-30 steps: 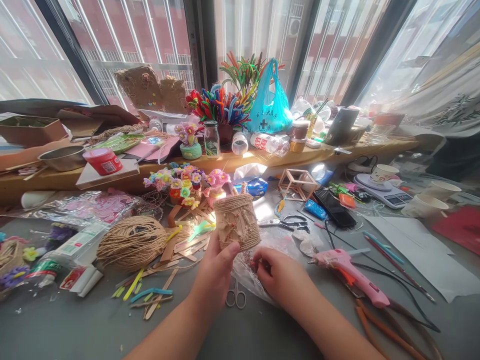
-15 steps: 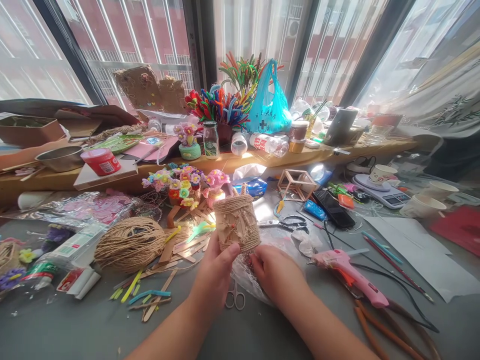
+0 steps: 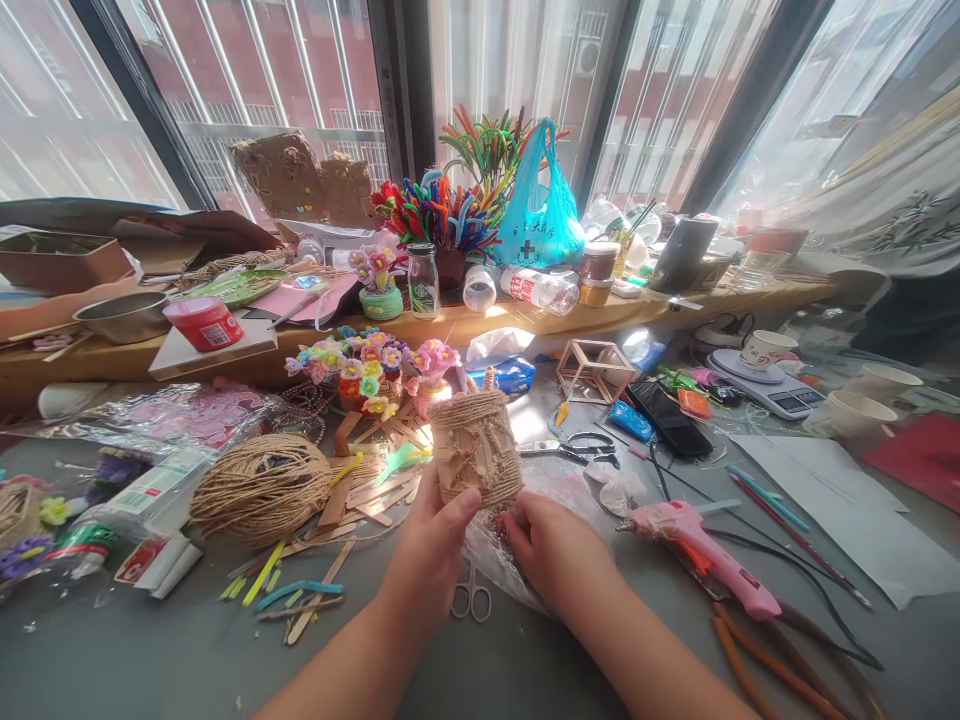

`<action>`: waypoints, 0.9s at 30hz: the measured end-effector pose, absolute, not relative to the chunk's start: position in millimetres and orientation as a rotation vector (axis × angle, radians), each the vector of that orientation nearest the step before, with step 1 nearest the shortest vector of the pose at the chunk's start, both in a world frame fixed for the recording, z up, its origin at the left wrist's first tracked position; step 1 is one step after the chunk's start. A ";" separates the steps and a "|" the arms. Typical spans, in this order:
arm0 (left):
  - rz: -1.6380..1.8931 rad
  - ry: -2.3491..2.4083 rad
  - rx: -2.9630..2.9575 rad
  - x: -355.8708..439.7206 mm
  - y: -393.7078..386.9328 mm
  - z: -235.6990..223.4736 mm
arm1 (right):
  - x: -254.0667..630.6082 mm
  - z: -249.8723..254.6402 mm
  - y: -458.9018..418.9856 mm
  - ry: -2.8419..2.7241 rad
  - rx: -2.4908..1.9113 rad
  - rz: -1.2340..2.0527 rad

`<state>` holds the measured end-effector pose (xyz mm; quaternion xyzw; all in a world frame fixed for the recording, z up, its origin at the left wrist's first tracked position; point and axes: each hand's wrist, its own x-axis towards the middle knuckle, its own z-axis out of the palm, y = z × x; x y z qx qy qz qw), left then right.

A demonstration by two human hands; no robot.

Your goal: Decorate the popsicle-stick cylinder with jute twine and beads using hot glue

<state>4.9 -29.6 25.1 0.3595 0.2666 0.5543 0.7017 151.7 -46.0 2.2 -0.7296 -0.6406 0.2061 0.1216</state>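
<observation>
My left hand (image 3: 431, 535) is closed round a small twine-wrapped pot (image 3: 476, 450), its thumb lying across the lower front. Rows of jute cord circle the pot's top and bottom, with pale stick-like pieces and tiny red dots between. Close to the pot's lower right corner, my right hand (image 3: 559, 550) has its fingers curled in; whatever they pinch is too small or hidden. Beneath both hands lies a clear plastic bag (image 3: 495, 560) with small dark red bits. Small scissors (image 3: 472, 600) lie partly under the bag, between my wrists.
A ball of jute twine (image 3: 259, 487) and wooden craft sticks (image 3: 322, 590) lie to the left. On the right are a pink glue gun (image 3: 701, 550) with its cord, black-handled scissors (image 3: 577, 448), a phone (image 3: 667, 418) and white paper (image 3: 832, 510). Pipe-cleaner flowers (image 3: 367, 370) stand behind.
</observation>
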 end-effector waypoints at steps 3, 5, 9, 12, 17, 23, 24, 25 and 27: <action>1.233 0.596 0.793 5.4 -29.5 25.1 | 151.5 1.2 -46.8 -1.846 -2.150 0.597; 1.236 0.597 0.789 6.2 -29.5 24.4 | 151.3 1.2 -47.1 -1.847 -2.144 0.594; 1.248 0.599 0.788 6.7 -30.0 24.3 | 150.8 2.2 -46.1 -1.864 -2.108 0.590; 1.236 0.595 0.797 5.8 -30.6 26.0 | 150.5 2.9 -45.1 -1.863 -2.102 0.604; 1.225 0.602 0.801 4.5 -30.5 27.1 | 152.2 3.6 -48.5 -1.855 -2.077 0.646; 1.221 0.597 0.787 2.6 -29.8 25.2 | 160.3 0.7 -60.0 -1.811 -1.954 0.777; 1.217 0.601 0.783 2.3 -29.9 24.9 | 161.4 0.4 -61.1 -1.822 -1.923 0.787; 1.217 0.605 0.779 2.1 -30.0 24.7 | 162.2 0.4 -61.9 -1.852 -1.892 0.791; 1.219 0.614 0.777 2.1 -30.4 24.2 | 162.7 0.6 -62.7 -1.930 -1.836 0.795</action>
